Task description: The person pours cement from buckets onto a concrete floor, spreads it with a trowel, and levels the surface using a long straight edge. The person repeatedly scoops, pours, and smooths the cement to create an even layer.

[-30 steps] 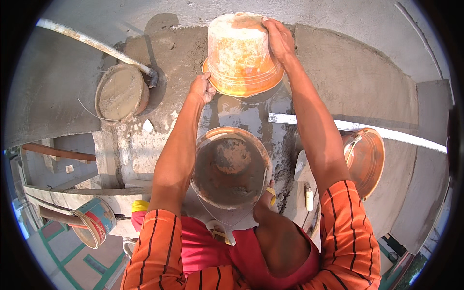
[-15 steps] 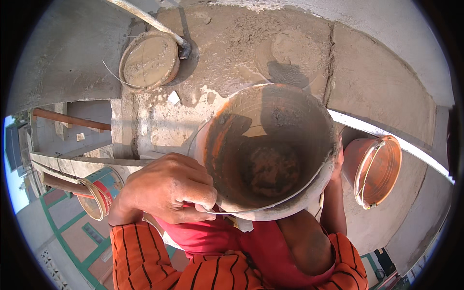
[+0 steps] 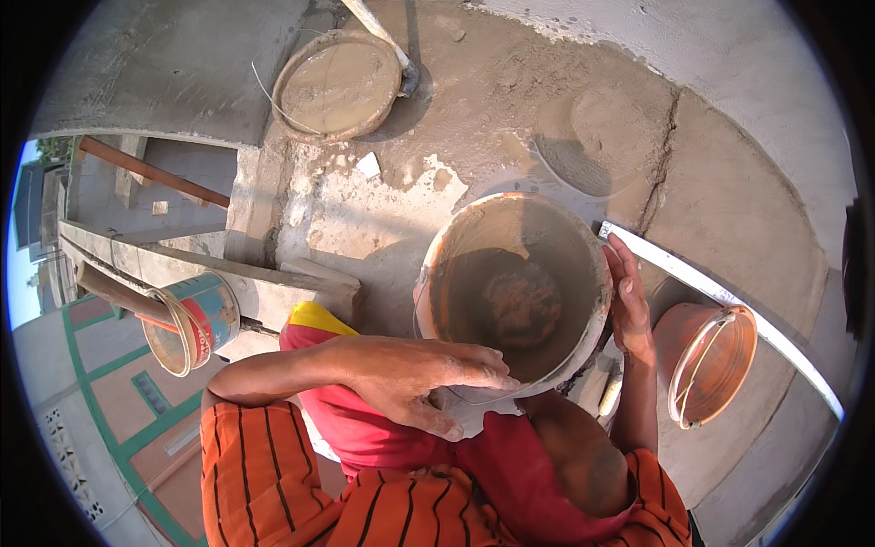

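A large bucket [image 3: 436, 273], its walls smeared with grey mortar, stands upright in front of my knees. Wet residue and an orange-brown patch show at its bottom. My left hand [image 3: 424, 369] is open above its near rim, fingers stretched and thumb apart. Below those fingers the thin wire handle [image 3: 474, 398] hangs at the near side, and I see no grip on it. Against the bucket's right side rests my right hand [image 3: 629, 305], open with its fingers extended upward along the rim.
Far left, a round tub [image 3: 281, 100] of wet mortar stands beside a pole-handled tool [image 3: 378, 27]. A white straight bar [image 3: 720, 296] lies diagonally right, by a tilted orange bucket [image 3: 715, 365]. At left is a blue-and-red bucket [image 3: 208, 314]. A white chip [image 3: 368, 165] lies ahead.
The bucket has gone down and slightly right, away from me. My left hand has let go of the wire handle and opened. More of my right hand shows at the bucket's side.
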Available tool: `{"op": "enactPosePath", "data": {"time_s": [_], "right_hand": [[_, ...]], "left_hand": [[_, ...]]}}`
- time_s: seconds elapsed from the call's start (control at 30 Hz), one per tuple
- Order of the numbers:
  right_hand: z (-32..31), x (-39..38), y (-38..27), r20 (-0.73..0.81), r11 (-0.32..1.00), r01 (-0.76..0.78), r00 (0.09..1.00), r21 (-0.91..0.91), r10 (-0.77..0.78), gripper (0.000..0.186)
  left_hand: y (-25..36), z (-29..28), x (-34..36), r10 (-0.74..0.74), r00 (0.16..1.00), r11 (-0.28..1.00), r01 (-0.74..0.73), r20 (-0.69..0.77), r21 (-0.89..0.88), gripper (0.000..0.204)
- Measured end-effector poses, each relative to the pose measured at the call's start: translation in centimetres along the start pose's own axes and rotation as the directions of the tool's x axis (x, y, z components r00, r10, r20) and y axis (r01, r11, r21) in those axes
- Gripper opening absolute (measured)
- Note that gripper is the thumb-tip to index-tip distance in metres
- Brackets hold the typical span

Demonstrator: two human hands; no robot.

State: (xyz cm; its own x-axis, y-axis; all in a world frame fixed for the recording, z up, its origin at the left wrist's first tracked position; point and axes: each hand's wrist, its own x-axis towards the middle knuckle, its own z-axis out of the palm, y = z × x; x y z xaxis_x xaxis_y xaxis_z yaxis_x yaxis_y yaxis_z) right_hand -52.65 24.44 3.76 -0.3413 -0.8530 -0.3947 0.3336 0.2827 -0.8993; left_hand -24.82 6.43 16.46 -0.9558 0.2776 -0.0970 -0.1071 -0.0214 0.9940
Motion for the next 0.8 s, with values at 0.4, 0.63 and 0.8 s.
{"op": "enactPosePath", "data": {"time_s": [0.4,0.63,0.8], "right_hand": [[1.1,0.6,-1.2,-0.126,0.973,-0.188,0.977,-0.137,0.171,0.072],[3.3,0.2,0.5,-0.105,0.953,-0.145,0.987,-0.265,0.12,0.051],[4.6,-2.9,0.6,0.036,0.959,-0.138,0.988,-0.247,0.151,0.056]], "left_hand": [[-9.6,2.2,0.6,0.433,0.604,0.888,-0.158,-0.669,0.432,0.025],[-26.7,-15.1,-9.4,-0.068,-0.048,0.551,0.831,-0.997,-0.078,0.06],[-32.1,-18.8,-9.6,-0.129,-0.039,0.52,0.848,-0.991,-0.101,0.071]]}}
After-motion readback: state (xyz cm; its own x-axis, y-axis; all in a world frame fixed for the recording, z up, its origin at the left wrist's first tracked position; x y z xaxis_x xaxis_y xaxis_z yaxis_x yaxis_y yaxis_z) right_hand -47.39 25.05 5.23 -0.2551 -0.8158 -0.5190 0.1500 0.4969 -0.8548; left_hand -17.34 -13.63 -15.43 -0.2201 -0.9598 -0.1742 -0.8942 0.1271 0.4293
